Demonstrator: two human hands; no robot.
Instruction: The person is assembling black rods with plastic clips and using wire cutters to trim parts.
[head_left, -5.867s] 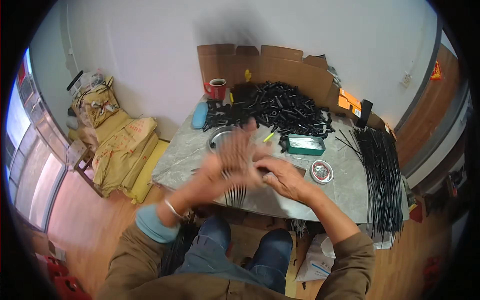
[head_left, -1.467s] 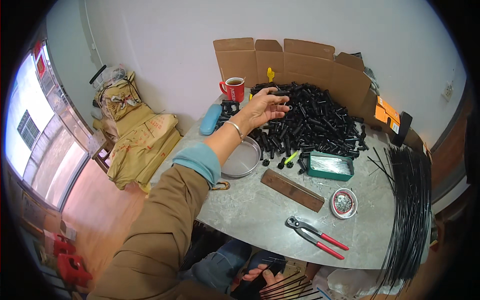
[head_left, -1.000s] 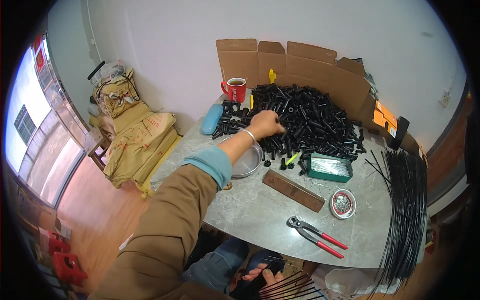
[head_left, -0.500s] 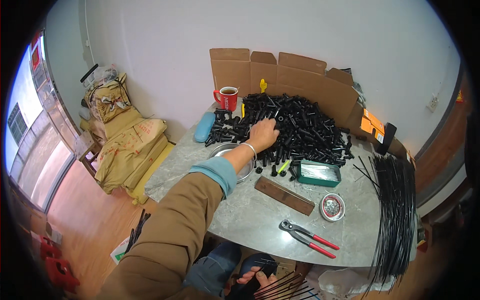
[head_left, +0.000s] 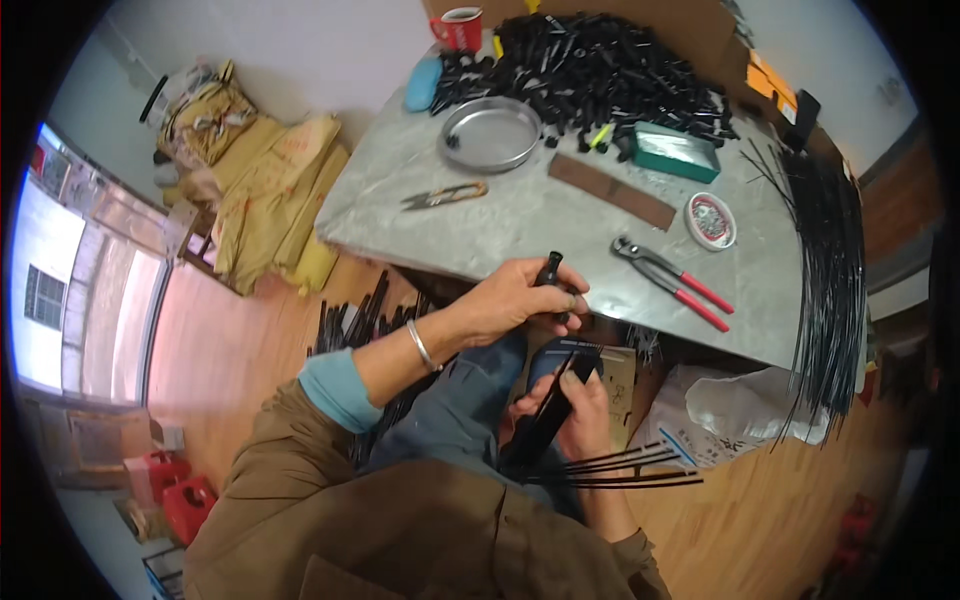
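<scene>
My left hand (head_left: 508,302), wearing a silver bracelet, pinches a short black tubular plastic part (head_left: 552,270) just off the table's front edge. Lower down, above my lap, my right hand (head_left: 588,412) grips a dark, flat black piece (head_left: 548,418), thumb pressed on top. Several thin black rods (head_left: 625,468) stick out to the right beside that wrist; how they join the black piece is hidden. A large heap of similar black parts (head_left: 610,75) covers the back of the table.
On the grey table (head_left: 400,225) are a round metal tray (head_left: 490,160), thread snips (head_left: 445,196), a brown bar (head_left: 612,192), a green box (head_left: 675,155), a small white bowl (head_left: 711,221) and red-handled pincers (head_left: 672,282). Long black rods (head_left: 830,270) overhang the right edge.
My left hand has come back from the heap toward my lap, now with a black tubular part in its fingers. The view has tilted down, and the snips show, uncovered by my arm.
</scene>
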